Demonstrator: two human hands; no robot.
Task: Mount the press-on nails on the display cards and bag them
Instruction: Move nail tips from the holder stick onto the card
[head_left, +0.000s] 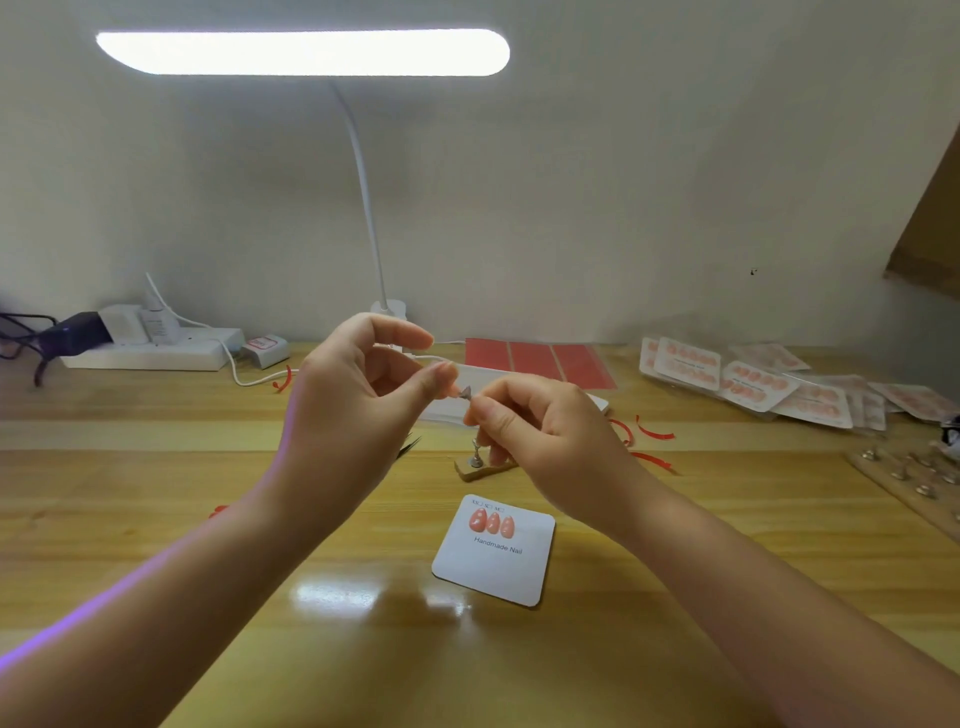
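A white display card (493, 566) printed "Handmade Nail" lies on the wooden table with three pink press-on nails (491, 521) along its top edge. Above it both hands meet in the air. My right hand (540, 431) pinches a small metal nail stand (466, 392) by its stem. My left hand (358, 395) pinches at the tip of that stand, where a nail is mostly hidden by my thumb and finger. A wooden strip (480, 469) with one more metal stand lies just under my right hand.
Bagged finished cards (753, 379) are piled at the back right. A red adhesive sheet (540, 361) lies behind my hands, red backing scraps (654, 434) to the right. A wooden rack of stands (914, 478) is at far right. Tweezers (408, 446), power strip (150, 353), lamp (301, 52).
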